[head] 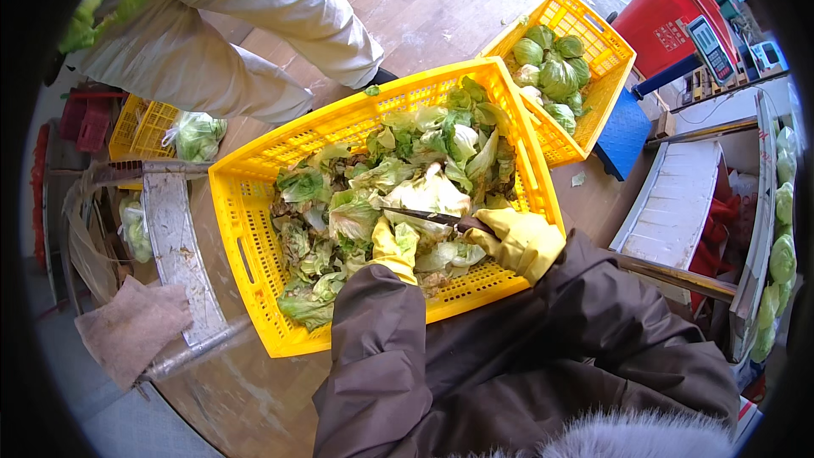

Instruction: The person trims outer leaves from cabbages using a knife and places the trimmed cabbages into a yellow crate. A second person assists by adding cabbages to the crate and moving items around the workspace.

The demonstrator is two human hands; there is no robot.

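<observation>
A yellow perforated plastic crate (547,187) in front of me holds many loose, partly browned lettuce leaves (381,175). My right hand (518,242), in a yellow glove, grips the dark handle of a knife (423,214) at the crate's right side; the blade points left over the leaves. My left hand (393,254), in a yellow glove too, reaches down among the leaves below the blade. Its fingers are partly hidden by leaves, so its hold cannot be told. A pale lettuce piece (429,194) lies just beyond the blade.
Another yellow crate (607,98) with lettuce heads (558,76) stands on a blue platform scale (623,130), near a red bin (668,19). A person in pale trousers (280,13) stands at the upper left. Metal frames flank me; a pinkish cloth (133,331) hangs on the left one.
</observation>
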